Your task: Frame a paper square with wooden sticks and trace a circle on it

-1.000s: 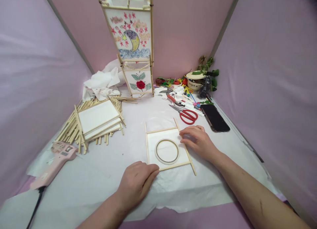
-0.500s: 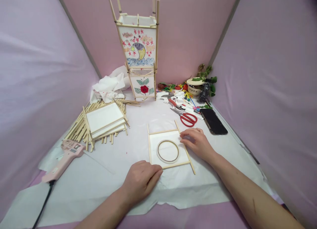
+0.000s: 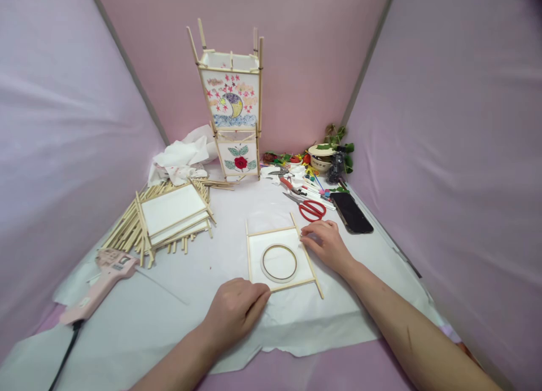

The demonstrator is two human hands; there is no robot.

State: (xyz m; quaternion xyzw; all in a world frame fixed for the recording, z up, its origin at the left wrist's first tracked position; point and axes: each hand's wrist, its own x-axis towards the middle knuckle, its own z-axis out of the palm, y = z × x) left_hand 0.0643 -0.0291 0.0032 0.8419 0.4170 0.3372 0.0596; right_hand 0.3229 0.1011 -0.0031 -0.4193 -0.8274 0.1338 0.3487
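Already assembled, by the look of it: one stick frame (image 3: 292, 285), flat on the white covering (image 3: 224, 227), joined at the three corners in sight, near-left corner hidden. Filling the frame: a white sheet (image 3: 256, 247), no drawing visible on it. Resting on that sheet, inside the frame: a ring of tape (image 3: 278, 279).

At the frame's near-left corner: left hand (image 3: 239, 306), fingers curled in, thumb laid along the forefinger; cannot tell whether pinching the stick. Against the frame's right stick: right hand (image 3: 325, 243), thumb and forefinger slightly parted at the tips; cannot tell whether gripping anything.

Judged done: sticks and sheet made into one panel. Not yet to be seen: colour on the sheet, any join to another panel.

Left of the frame: a stack of panels (image 3: 173, 210), likewise blank on top, over loose sticks (image 3: 122, 230). Further left and nearer than those, still left of the frame: a pink glue gun (image 3: 99, 289).

Beyond the frame, upright: a two-tier structure (image 3: 231, 100), moon and rose drawings on show, evidently much further along. Beyond and right of the frame: red-handled scissors (image 3: 302, 203), phone (image 3: 352, 213).
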